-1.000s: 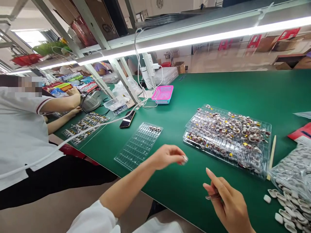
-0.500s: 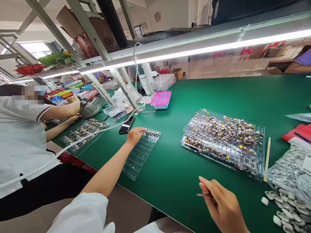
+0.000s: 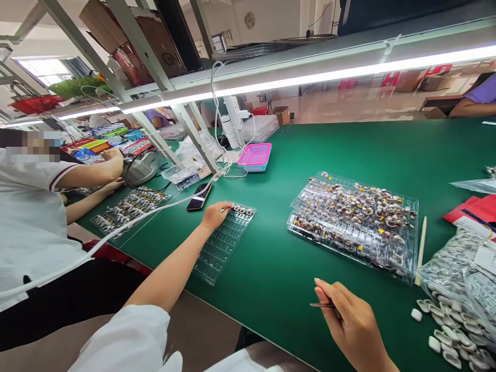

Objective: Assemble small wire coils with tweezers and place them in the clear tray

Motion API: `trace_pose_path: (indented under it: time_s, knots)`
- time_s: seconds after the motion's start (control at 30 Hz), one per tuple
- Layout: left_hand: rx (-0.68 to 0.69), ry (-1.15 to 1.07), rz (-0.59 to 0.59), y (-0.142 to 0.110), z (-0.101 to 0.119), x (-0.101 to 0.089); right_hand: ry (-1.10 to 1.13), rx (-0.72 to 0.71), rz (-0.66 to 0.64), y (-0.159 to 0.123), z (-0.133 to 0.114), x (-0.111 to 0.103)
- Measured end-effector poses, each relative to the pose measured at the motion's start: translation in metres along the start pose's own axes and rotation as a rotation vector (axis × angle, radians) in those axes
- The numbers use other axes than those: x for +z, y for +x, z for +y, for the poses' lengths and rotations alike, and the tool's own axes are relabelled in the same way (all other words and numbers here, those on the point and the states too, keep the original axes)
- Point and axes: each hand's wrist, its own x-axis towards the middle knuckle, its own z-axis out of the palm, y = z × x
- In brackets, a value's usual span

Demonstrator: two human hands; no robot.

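Observation:
My left hand [image 3: 215,217] is at the far end of a clear compartment tray [image 3: 220,248]. Its fingers are pinched on a small whitish part [image 3: 224,208], mostly hidden by the fingertips. Beside those fingertips, a few small ring-shaped parts [image 3: 242,210] lie in the tray's far row; the compartments nearer me look bare. Over the green table at lower right, my right hand [image 3: 351,320] is closed around thin, dark metal tweezers [image 3: 322,305], whose tip points left. The tweezers touch nothing else that I can see.
Stacked clear trays [image 3: 352,222] full of small wired parts stand right of centre. Further right are a pale stick [image 3: 421,248], a bag of grey shells [image 3: 461,263] and loose shells [image 3: 451,336]. A phone [image 3: 199,197], a pink basket [image 3: 254,155] and a co-worker [image 3: 34,206] are leftward.
The view has shifted slightly, so most things sit a little further left. My left hand stays at the tray's far end, and my right hand keeps its grip on the tweezers.

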Motion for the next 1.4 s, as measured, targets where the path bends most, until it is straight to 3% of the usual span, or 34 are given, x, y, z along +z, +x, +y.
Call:
trace_pose_path:
  time_s: [0.2,0.33,0.4,0.5,0.57,0.7,0.8,0.87,0.93,1.07,1.27,1.4]
  knots:
    - [0.029,0.024,0.037,-0.005,0.027,-0.017,-0.021,0.015,0.009,-0.001,0.001,0.0]
    - [0.096,-0.067,0.04,-0.03,0.092,-0.02,-0.04,0.048,0.011,0.002,-0.002,0.001]
    - [0.188,-0.184,-0.033,-0.048,0.138,-0.016,-0.044,0.088,0.0,0.004,-0.004,0.001]
    - [0.367,-0.331,-0.357,-0.073,0.21,-0.007,-0.023,0.19,-0.022,0.008,-0.008,-0.003]
    - [0.402,-0.345,-0.519,-0.083,0.252,0.003,-0.031,0.232,-0.022,0.011,-0.009,-0.012]
    - [0.465,-0.344,-0.62,-0.093,0.301,0.029,-0.178,0.263,0.009,0.029,0.005,-0.044]
    - [0.45,-0.402,-0.593,-0.1,0.311,0.048,-0.358,0.342,0.018,0.055,0.034,-0.066]
    - [0.45,-0.439,-0.57,-0.105,0.311,0.058,-0.473,0.467,-0.033,0.075,0.058,-0.073]
    - [0.454,-0.475,-0.551,-0.108,0.307,0.064,-0.537,0.557,-0.085,0.094,0.08,-0.074]
    - [0.454,-0.538,-0.545,-0.108,0.302,0.068,-0.522,0.58,-0.15,0.117,0.109,-0.068]
    - [0.392,-0.615,-0.57,-0.104,0.302,0.07,-0.374,0.62,-0.166,0.125,0.12,-0.07]
    - [0.281,-0.716,-0.563,-0.1,0.302,0.066,-0.227,0.66,-0.064,0.118,0.1,-0.076]
